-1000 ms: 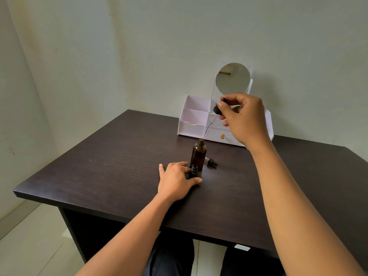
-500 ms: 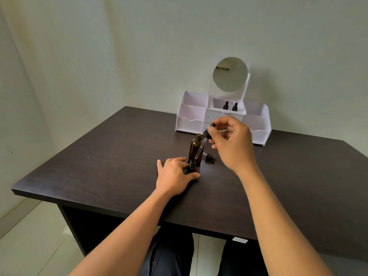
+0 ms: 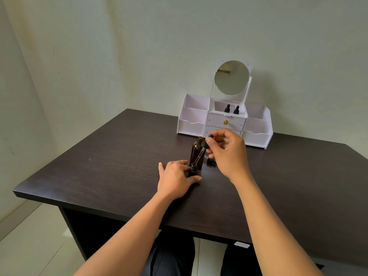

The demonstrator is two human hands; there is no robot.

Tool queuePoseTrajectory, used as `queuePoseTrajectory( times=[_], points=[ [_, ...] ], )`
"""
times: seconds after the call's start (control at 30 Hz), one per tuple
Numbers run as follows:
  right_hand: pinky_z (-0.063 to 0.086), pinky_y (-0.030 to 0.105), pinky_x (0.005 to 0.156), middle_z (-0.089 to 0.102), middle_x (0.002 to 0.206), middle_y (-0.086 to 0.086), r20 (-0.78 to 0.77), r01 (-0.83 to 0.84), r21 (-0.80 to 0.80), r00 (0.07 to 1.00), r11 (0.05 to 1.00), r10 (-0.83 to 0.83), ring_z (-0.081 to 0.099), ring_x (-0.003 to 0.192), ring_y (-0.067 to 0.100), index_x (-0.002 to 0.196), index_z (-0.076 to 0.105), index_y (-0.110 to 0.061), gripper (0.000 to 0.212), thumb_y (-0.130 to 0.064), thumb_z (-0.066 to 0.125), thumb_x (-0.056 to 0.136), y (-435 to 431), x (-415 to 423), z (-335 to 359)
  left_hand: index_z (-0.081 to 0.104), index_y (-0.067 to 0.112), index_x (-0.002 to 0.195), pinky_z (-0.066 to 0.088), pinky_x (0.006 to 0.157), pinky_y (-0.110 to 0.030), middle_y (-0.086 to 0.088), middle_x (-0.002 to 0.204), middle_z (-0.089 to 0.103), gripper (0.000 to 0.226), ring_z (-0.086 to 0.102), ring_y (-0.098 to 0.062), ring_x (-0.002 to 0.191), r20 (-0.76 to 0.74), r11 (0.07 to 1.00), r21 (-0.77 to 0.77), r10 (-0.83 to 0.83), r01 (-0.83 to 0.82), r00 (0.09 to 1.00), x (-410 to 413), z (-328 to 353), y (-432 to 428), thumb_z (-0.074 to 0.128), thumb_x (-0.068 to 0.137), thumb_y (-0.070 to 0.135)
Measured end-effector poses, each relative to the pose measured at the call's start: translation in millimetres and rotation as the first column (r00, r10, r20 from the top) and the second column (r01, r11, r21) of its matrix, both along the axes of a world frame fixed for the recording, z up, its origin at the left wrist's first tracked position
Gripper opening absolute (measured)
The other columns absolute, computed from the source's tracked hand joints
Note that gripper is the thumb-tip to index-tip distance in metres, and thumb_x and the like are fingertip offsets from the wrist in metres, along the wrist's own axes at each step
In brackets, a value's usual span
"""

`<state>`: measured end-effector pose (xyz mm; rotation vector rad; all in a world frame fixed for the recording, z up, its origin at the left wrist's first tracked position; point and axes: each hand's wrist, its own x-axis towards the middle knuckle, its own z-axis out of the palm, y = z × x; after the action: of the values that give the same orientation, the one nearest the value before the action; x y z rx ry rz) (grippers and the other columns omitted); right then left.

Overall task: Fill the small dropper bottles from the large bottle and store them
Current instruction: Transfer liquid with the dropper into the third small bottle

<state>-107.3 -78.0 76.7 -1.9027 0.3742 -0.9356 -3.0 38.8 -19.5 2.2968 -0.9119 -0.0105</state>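
Head view: the left hand (image 3: 175,178) rests on the dark wood-grain surface (image 3: 119,166), its grip curled round the small dark dropper bottle (image 3: 192,169), whose base is hidden. The right hand (image 3: 229,152) grip pinches the black-bulbed glass dropper (image 3: 205,144), tip at that bottle's neck, in front of the open large amber glass bottle (image 3: 194,151). The round mirror (image 3: 232,77) on the white organiser (image 3: 191,124) reflects a dark strip, its marks too small to read.
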Motion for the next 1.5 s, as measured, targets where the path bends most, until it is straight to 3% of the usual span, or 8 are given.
queuePoseTrajectory(
  times=[0.17, 0.33, 0.53, 0.7, 0.87, 1.03, 1.37, 1.5],
  points=[
    [0.056, 0.024, 0.058, 0.069, 0.087, 0.005, -0.01, 0.013, -0.029, 1.0, 1.0, -0.013, 0.072, 0.067, 0.011, 0.09, 0.066, -0.018, 0.005, -0.015, 0.069, 0.091, -1.6, 0.9, -0.6, 0.072, 0.03, 0.122, 0.001, 0.121, -0.06, 0.011, 0.15, 0.049, 0.051, 0.034, -0.014, 0.143, 0.001, 1.0, 0.012, 0.001, -0.001, 1.0, 0.1, 0.3, 0.2, 0.066, 0.084, 0.064],
    [0.062, 0.044, 0.067, 0.071, 0.091, 0.0, -0.035, 0.011, -0.028, 0.999, 1.0, -0.012, 0.073, 0.08, 0.018, 0.094, 0.066, -0.027, 0.015, -0.026, 0.076, 0.084, -4.7, 2.6, -4.8, 0.072, 0.031, 0.122, 0.0, 0.121, -0.06, 0.011, 0.151, 0.048, 0.049, 0.033, -0.014, 0.144, -0.005, 1.0, 0.021, 0.0, 0.001, 1.0, -0.5, 1.6, 0.2, 0.065, 0.086, 0.063],
    [0.061, 0.047, 0.07, 0.072, 0.083, -0.001, -0.045, 0.039, -0.095, 0.998, 0.995, -0.044, 0.071, 0.076, 0.017, 0.084, 0.066, -0.025, 0.012, -0.02, 0.077, 0.084, -1.8, 5.0, -7.0, 0.071, 0.031, 0.123, 0.0, 0.121, -0.061, 0.01, 0.151, 0.048, 0.049, 0.034, -0.014, 0.144, 0.005, 1.0, 0.03, 0.006, -0.006, 1.0, -0.9, 2.0, -0.6, 0.065, 0.086, 0.062],
    [0.06, 0.031, 0.072, 0.07, 0.088, -0.006, -0.047, 0.036, -0.135, 0.998, 0.99, -0.042, 0.069, 0.076, 0.008, 0.093, 0.066, -0.024, 0.017, -0.02, 0.079, 0.083, 0.1, 5.0, -3.6, 0.072, 0.03, 0.122, 0.0, 0.121, -0.06, 0.011, 0.151, 0.049, 0.049, 0.034, -0.014, 0.144, 0.004, 1.0, 0.023, 0.007, -0.007, 1.0, -0.2, 1.8, -0.5, 0.065, 0.086, 0.062],
    [0.059, 0.03, 0.071, 0.071, 0.084, -0.006, -0.04, 0.063, -0.143, 0.997, 0.988, -0.069, 0.068, 0.074, 0.008, 0.088, 0.069, -0.018, 0.008, -0.019, 0.076, 0.085, 0.1, 6.6, -5.2, 0.071, 0.031, 0.123, 0.0, 0.121, -0.061, 0.011, 0.151, 0.049, 0.049, 0.034, -0.014, 0.144, 0.005, 1.0, 0.025, 0.002, -0.002, 1.0, 0.3, 1.4, -0.4, 0.065, 0.086, 0.063],
    [0.056, 0.019, 0.068, 0.07, 0.088, -0.008, -0.046, 0.049, -0.169, 0.997, 0.984, -0.058, 0.067, 0.075, 0.003, 0.096, 0.067, -0.021, 0.014, -0.021, 0.076, 0.085, 0.6, 5.7, -5.8, 0.072, 0.03, 0.121, 0.0, 0.121, -0.061, 0.011, 0.15, 0.049, 0.049, 0.034, -0.014, 0.144, -0.002, 1.0, 0.013, 0.007, -0.007, 1.0, 0.5, 0.3, -0.6, 0.066, 0.085, 0.063],
    [0.051, 0.01, 0.065, 0.069, 0.086, -0.009, -0.037, 0.057, -0.205, 0.997, 0.977, -0.066, 0.065, 0.077, 0.002, 0.093, 0.068, -0.018, 0.008, -0.019, 0.074, 0.087, 1.1, 6.4, -6.9, 0.072, 0.029, 0.121, -0.001, 0.121, -0.061, 0.011, 0.151, 0.049, 0.048, 0.034, -0.015, 0.144, -0.004, 1.0, 0.016, 0.007, -0.007, 1.0, 1.2, 0.0, -1.9, 0.066, 0.086, 0.062],
    [0.054, 0.015, 0.067, 0.069, 0.088, -0.009, -0.044, 0.044, -0.191, 0.998, 0.981, -0.053, 0.066, 0.077, 0.003, 0.097, 0.067, -0.02, 0.013, -0.021, 0.075, 0.087, 1.0, 6.2, -7.3, 0.072, 0.029, 0.121, -0.002, 0.121, -0.06, 0.011, 0.151, 0.049, 0.048, 0.035, -0.015, 0.144, -0.007, 1.0, 0.018, 0.013, -0.013, 1.0, 1.7, -0.4, -2.9, 0.066, 0.086, 0.062]
  ],
)
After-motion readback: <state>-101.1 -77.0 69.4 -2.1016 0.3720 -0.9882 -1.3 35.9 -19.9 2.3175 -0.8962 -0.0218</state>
